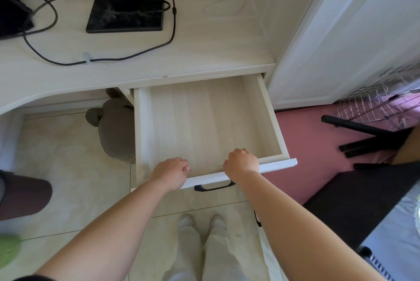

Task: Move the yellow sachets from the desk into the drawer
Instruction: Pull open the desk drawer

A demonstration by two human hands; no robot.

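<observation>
left hand and right hand grip the open drawer front; next, find sachets, unseen, on desk at 12 o'clock.

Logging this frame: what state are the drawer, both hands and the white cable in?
drawer: pulled out, nothing visible inside.
left hand: fingers curled over the drawer's front edge.
right hand: fingers curled over the same edge.
white cable: lying looped on the desk, both ends unplugged.
</observation>
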